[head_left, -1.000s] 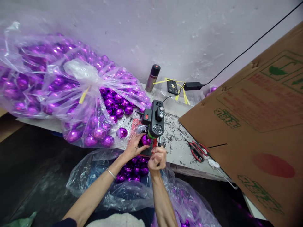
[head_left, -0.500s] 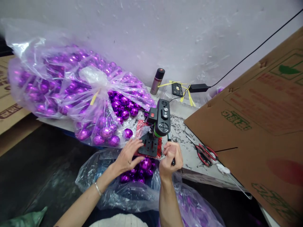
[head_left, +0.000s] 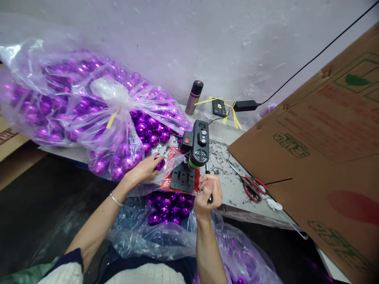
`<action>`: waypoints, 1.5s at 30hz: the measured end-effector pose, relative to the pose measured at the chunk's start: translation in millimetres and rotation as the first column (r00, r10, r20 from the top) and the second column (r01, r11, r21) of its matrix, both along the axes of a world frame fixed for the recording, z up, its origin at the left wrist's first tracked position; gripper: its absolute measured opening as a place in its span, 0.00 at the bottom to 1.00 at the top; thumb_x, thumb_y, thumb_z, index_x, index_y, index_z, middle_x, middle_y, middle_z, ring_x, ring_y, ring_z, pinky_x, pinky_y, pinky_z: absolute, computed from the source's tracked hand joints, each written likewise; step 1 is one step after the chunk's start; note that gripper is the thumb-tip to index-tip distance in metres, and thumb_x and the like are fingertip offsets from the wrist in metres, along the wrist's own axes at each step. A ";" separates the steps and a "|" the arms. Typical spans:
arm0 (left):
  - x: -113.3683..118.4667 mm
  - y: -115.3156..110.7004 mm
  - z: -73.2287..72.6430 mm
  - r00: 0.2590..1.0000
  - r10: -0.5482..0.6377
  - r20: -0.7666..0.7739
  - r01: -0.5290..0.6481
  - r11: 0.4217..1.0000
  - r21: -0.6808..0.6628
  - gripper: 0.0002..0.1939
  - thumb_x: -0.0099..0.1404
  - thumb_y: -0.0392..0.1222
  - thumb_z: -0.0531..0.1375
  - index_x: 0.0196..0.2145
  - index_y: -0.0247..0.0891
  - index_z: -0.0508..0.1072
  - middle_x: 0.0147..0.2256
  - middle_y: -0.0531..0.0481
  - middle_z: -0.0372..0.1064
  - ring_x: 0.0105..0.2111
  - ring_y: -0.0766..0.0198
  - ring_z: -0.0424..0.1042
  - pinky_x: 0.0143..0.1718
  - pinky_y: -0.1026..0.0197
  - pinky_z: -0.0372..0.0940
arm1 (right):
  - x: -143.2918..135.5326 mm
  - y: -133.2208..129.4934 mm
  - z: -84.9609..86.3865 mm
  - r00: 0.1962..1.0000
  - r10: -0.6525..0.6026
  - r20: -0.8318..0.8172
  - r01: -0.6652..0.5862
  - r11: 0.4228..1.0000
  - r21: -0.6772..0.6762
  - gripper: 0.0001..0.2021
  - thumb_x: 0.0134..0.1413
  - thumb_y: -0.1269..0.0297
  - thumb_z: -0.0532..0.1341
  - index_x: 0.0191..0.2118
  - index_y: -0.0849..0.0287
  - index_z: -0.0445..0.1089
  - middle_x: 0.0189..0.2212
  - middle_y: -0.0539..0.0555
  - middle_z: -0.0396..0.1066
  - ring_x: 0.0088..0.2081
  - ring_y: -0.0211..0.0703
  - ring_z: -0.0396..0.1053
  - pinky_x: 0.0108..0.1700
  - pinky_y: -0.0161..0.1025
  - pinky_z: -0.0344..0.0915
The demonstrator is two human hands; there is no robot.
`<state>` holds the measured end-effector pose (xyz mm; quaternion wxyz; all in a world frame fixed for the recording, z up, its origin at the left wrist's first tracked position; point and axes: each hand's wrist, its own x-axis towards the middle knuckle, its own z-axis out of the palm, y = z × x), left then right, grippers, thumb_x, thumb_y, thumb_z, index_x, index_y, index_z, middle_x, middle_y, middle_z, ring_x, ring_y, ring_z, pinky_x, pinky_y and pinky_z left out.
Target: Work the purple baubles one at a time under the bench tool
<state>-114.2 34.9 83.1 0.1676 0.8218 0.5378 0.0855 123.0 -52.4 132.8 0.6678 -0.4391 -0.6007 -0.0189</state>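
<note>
My left hand is at the left of the small black bench drill, its fingers curled round a shiny purple disco-ball bauble on the table. My right hand is wrapped in a fist round the black-gripped lever handle on the drill's right side. The drill's slotted black base plate rests on a red sheet, with nothing on it. Below the plate, more purple baubles lie in an opened clear plastic bag.
A large tied clear bag of purple baubles fills the left. Behind the drill stand a spray can and a power adapter. Red-handled scissors lie at right, by a big cardboard box. Black shavings litter the tabletop.
My left hand has moved left from the base plate to the bauble on the table and closed round it. My right hand stays on the lever. The view has shifted slightly.
</note>
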 end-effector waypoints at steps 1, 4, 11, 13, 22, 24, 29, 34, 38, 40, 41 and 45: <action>1.2 3.2 -2.1 0.999 0.033 0.043 -0.034 0.999 0.022 0.33 0.64 0.33 0.63 0.67 0.41 0.69 0.66 0.35 0.67 0.59 0.45 0.78 0.59 0.49 0.73 | 0.4 0.0 0.1 1.000 0.005 0.006 -0.005 1.000 0.004 0.18 0.73 0.73 0.52 0.27 0.54 0.61 0.23 0.46 0.63 0.30 0.38 0.69 0.33 0.38 0.63; 2.2 8.9 -0.9 0.952 0.130 0.278 -0.172 0.977 0.130 0.31 0.65 0.41 0.66 0.64 0.40 0.69 0.62 0.37 0.67 0.57 0.46 0.77 0.59 0.46 0.73 | 1.5 0.1 1.7 1.000 0.002 0.030 -0.003 1.000 0.010 0.18 0.73 0.73 0.52 0.27 0.54 0.61 0.23 0.46 0.63 0.30 0.38 0.69 0.33 0.39 0.63; 35.9 -37.8 -8.6 0.615 0.185 0.767 -0.119 0.983 -0.142 0.36 0.68 0.55 0.67 0.67 0.40 0.64 0.53 0.43 0.77 0.49 0.53 0.81 0.53 0.51 0.77 | -1.3 1.4 19.1 0.999 -0.042 -0.025 0.041 0.998 -0.046 0.20 0.74 0.69 0.52 0.26 0.54 0.60 0.22 0.46 0.61 0.28 0.38 0.67 0.31 0.38 0.61; 55.0 -51.4 -22.5 0.593 0.156 0.790 -0.064 0.987 -0.146 0.35 0.68 0.56 0.68 0.66 0.41 0.66 0.54 0.42 0.78 0.50 0.52 0.81 0.52 0.51 0.77 | -2.3 2.5 27.6 0.998 -0.044 -0.051 0.040 0.996 -0.080 0.20 0.75 0.67 0.53 0.26 0.54 0.60 0.22 0.46 0.61 0.28 0.37 0.66 0.31 0.38 0.61; 84.0 -24.7 -67.8 0.789 -0.113 0.604 -0.002 0.983 0.186 0.36 0.69 0.63 0.68 0.66 0.40 0.69 0.58 0.36 0.78 0.57 0.42 0.78 0.62 0.38 0.70 | -3.3 4.6 35.5 0.998 -0.004 -0.066 0.001 0.999 -0.039 0.19 0.75 0.70 0.53 0.26 0.55 0.60 0.23 0.45 0.61 0.28 0.35 0.66 0.32 0.37 0.60; 84.3 -20.6 -69.7 0.803 -0.154 0.576 0.022 0.973 0.231 0.36 0.70 0.62 0.67 0.67 0.40 0.68 0.58 0.35 0.78 0.57 0.42 0.78 0.63 0.37 0.70 | -2.7 3.9 33.2 0.998 -0.006 -0.058 0.004 0.999 -0.034 0.19 0.74 0.71 0.53 0.27 0.55 0.60 0.23 0.45 0.62 0.28 0.35 0.66 0.32 0.37 0.61; 86.0 -27.4 -73.6 0.819 -0.220 0.530 0.075 0.957 0.281 0.36 0.72 0.57 0.67 0.70 0.41 0.64 0.60 0.36 0.76 0.61 0.42 0.76 0.68 0.35 0.64 | -1.8 1.4 30.6 0.999 -0.028 -0.025 0.027 0.999 -0.044 0.19 0.74 0.72 0.52 0.26 0.55 0.61 0.23 0.46 0.62 0.28 0.36 0.66 0.32 0.38 0.61; 86.0 -32.3 -84.1 0.788 -0.214 0.578 0.075 0.964 0.255 0.37 0.72 0.55 0.68 0.71 0.40 0.63 0.62 0.34 0.75 0.63 0.43 0.75 0.71 0.33 0.62 | -1.7 -0.4 28.6 0.999 -0.030 -0.016 0.029 0.998 -0.051 0.19 0.74 0.71 0.52 0.26 0.55 0.61 0.22 0.46 0.62 0.28 0.37 0.67 0.32 0.38 0.62; 84.1 -30.5 -87.5 0.762 -0.191 0.619 0.090 0.977 0.191 0.38 0.70 0.56 0.69 0.70 0.40 0.65 0.63 0.35 0.75 0.65 0.42 0.74 0.73 0.31 0.57 | -1.5 -1.0 25.6 0.999 -0.034 -0.016 0.033 0.999 -0.038 0.19 0.73 0.72 0.53 0.26 0.55 0.61 0.22 0.46 0.61 0.28 0.37 0.68 0.31 0.38 0.62; 83.3 -30.2 -86.2 0.759 -0.171 0.629 0.095 0.984 0.153 0.38 0.68 0.56 0.70 0.69 0.41 0.66 0.62 0.36 0.75 0.66 0.41 0.72 0.74 0.31 0.57 | -1.5 -1.2 23.8 0.999 -0.040 -0.011 0.039 0.998 -0.044 0.19 0.73 0.72 0.53 0.27 0.54 0.61 0.22 0.46 0.61 0.28 0.38 0.68 0.31 0.38 0.61; 83.2 -30.1 -85.2 0.758 -0.162 0.632 0.096 0.986 0.137 0.38 0.68 0.55 0.71 0.69 0.41 0.66 0.62 0.36 0.75 0.67 0.41 0.71 0.74 0.31 0.57 | -1.6 -1.2 22.9 0.999 -0.040 -0.012 0.040 0.998 -0.045 0.18 0.73 0.71 0.53 0.27 0.54 0.60 0.22 0.46 0.61 0.28 0.38 0.68 0.31 0.38 0.61; 84.1 -29.8 -80.9 0.759 -0.162 0.630 0.127 0.987 0.102 0.38 0.68 0.54 0.71 0.70 0.42 0.66 0.63 0.37 0.74 0.68 0.41 0.70 0.75 0.32 0.55 | -2.2 -1.2 20.5 0.999 -0.028 -0.044 0.026 0.999 -0.036 0.18 0.73 0.72 0.53 0.27 0.55 0.60 0.22 0.46 0.61 0.28 0.36 0.67 0.30 0.37 0.60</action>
